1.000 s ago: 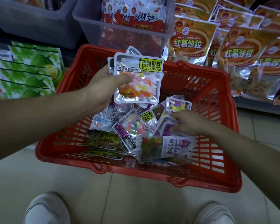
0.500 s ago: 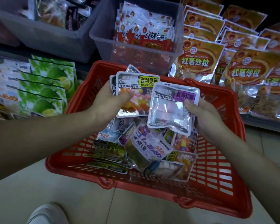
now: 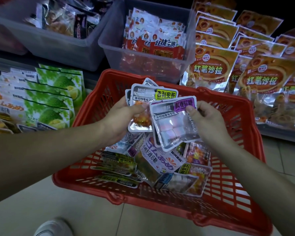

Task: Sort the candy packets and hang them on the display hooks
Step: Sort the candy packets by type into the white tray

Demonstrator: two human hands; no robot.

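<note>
A red plastic basket (image 3: 242,176) sits on the floor, with several loose candy packets (image 3: 160,160) piled inside. Above it, my left hand (image 3: 121,120) grips a small stack of packets; the front one is a yellow-labelled packet (image 3: 153,97) of orange and yellow sweets. My right hand (image 3: 206,118) pinches a purple-labelled packet (image 3: 172,123) of pink and white sweets by its top right corner. That packet overlaps the front of the left-hand stack. No display hooks are in view.
Behind the basket stand two clear bins, one with red snack packs (image 3: 153,43), one with dark packs (image 3: 65,23). Orange bags (image 3: 211,68) fill the right shelf, green durian bags (image 3: 54,99) lie at left. A white shoe (image 3: 53,227) shows on the tiled floor.
My right hand picked the purple-labelled packet out of the basket, lifted it and brought it left against the stack held by my left hand. The view tilted up slightly.
</note>
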